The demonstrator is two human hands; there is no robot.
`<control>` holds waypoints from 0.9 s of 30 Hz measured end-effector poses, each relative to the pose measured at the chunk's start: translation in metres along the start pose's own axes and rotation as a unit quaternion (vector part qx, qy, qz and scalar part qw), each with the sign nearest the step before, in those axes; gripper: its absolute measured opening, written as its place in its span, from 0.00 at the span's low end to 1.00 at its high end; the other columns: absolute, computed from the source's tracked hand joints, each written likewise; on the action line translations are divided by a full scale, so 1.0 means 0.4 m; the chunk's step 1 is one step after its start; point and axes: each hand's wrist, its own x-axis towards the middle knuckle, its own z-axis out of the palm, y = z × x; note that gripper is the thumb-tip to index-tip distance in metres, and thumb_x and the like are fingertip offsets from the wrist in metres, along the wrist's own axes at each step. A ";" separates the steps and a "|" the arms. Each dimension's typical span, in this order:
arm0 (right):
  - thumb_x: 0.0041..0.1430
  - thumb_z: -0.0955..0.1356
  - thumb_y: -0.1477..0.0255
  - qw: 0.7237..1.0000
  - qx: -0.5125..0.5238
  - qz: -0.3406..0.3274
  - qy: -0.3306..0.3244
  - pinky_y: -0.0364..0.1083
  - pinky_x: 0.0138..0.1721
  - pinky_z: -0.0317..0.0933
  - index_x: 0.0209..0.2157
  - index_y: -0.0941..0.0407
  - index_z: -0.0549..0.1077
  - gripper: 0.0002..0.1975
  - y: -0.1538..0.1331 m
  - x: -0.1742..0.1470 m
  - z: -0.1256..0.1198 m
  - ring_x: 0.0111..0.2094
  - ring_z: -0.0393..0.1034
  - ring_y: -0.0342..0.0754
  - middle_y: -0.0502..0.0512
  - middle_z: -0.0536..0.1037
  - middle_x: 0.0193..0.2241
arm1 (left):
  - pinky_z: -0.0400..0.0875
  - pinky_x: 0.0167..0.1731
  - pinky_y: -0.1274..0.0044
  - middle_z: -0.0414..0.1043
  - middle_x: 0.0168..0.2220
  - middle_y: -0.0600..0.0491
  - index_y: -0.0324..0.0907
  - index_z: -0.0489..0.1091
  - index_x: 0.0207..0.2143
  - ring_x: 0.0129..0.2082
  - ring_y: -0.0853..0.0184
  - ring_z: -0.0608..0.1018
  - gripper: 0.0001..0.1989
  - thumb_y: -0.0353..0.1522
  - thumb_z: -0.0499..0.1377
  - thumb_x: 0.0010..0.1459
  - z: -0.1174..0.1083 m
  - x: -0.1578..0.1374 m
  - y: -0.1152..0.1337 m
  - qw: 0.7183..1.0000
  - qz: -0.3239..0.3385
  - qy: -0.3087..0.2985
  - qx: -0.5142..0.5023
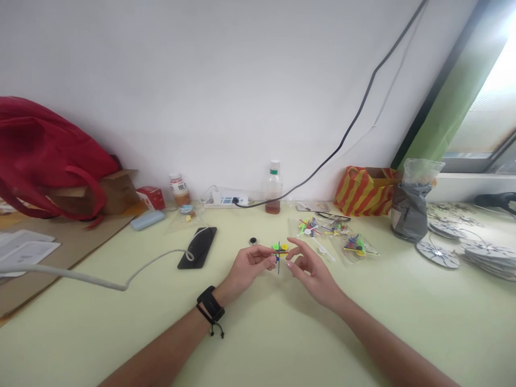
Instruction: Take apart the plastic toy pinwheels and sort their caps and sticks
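Observation:
Near the middle of the table, my left hand (pixel 255 263) pinches a small colourful plastic assembly (pixel 279 257) between thumb and fingers. A thin blue rod stands upright on it, with green and yellow round parts behind. To its right is my right hand (pixel 308 267), fingers apart and curved towards the blue rod, holding nothing that I can see. Just beyond the left hand lies a small round black-and-silver piece (pixel 253 241). Past the right hand, loose coloured plastic parts (pixel 308 228) rest on a clear bag, and another clear bag of parts (pixel 358 246) lies farther right.
A black phone (pixel 197 248) with a pale cable lies to the left. Against the wall stand a power strip (pixel 226 200), a bottle of brown liquid (pixel 273 188) and a striped bag (pixel 363 191). Several grey discs (pixel 437 253) sit at right; a red bag (pixel 48 156) is at left.

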 end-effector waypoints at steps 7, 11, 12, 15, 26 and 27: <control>0.69 0.63 0.68 0.961 -0.223 -0.165 -0.008 0.50 0.38 0.67 0.72 0.41 0.44 0.36 0.001 -0.026 -0.006 0.29 0.65 0.46 0.56 0.73 0.45 | 0.74 0.35 0.75 0.79 0.31 0.49 0.37 0.80 0.41 0.30 0.67 0.78 0.18 0.40 0.72 0.52 -0.009 0.000 -0.010 0.999 -0.046 -0.026 -0.006; 0.67 0.65 0.66 0.952 -0.245 -0.185 0.004 0.51 0.40 0.66 0.68 0.48 0.54 0.31 -0.003 -0.032 -0.008 0.32 0.66 0.47 0.59 0.72 0.49 | 0.74 0.35 0.76 0.79 0.31 0.49 0.36 0.80 0.41 0.30 0.68 0.78 0.18 0.40 0.72 0.54 -0.017 0.000 -0.026 0.996 -0.066 -0.056 -0.018; 0.68 0.65 0.65 0.954 -0.243 -0.176 0.000 0.50 0.39 0.65 0.61 0.51 0.64 0.22 -0.005 -0.030 -0.011 0.32 0.66 0.47 0.59 0.73 0.47 | 0.73 0.35 0.77 0.79 0.31 0.49 0.36 0.80 0.41 0.29 0.69 0.78 0.18 0.39 0.72 0.54 -0.018 0.000 -0.027 0.996 -0.068 -0.057 -0.020; 0.72 0.59 0.62 0.968 -0.218 -0.122 -0.032 0.46 0.30 0.58 0.25 0.55 0.68 0.21 -0.013 -0.018 -0.023 0.25 0.60 0.44 0.52 0.68 0.26 | 0.73 0.34 0.78 0.79 0.29 0.49 0.35 0.80 0.42 0.29 0.70 0.78 0.18 0.40 0.71 0.54 -0.020 0.001 -0.028 0.996 -0.070 -0.051 -0.016; 0.66 0.66 0.64 0.989 -0.134 -0.046 -0.029 0.42 0.27 0.61 0.41 0.53 0.71 0.08 -0.017 -0.010 0.004 0.28 0.67 0.44 0.51 0.75 0.32 | 0.76 0.39 0.74 0.81 0.37 0.46 0.36 0.78 0.42 0.34 0.66 0.81 0.18 0.39 0.71 0.55 -0.007 -0.006 -0.018 0.996 -0.061 -0.068 -0.004; 0.66 0.66 0.64 0.989 -0.140 -0.047 -0.030 0.42 0.27 0.61 0.40 0.53 0.72 0.08 -0.014 -0.010 0.006 0.28 0.67 0.44 0.51 0.75 0.32 | 0.76 0.40 0.74 0.81 0.37 0.46 0.36 0.77 0.42 0.34 0.65 0.81 0.17 0.39 0.71 0.55 -0.006 -0.008 -0.018 0.996 -0.060 -0.073 -0.003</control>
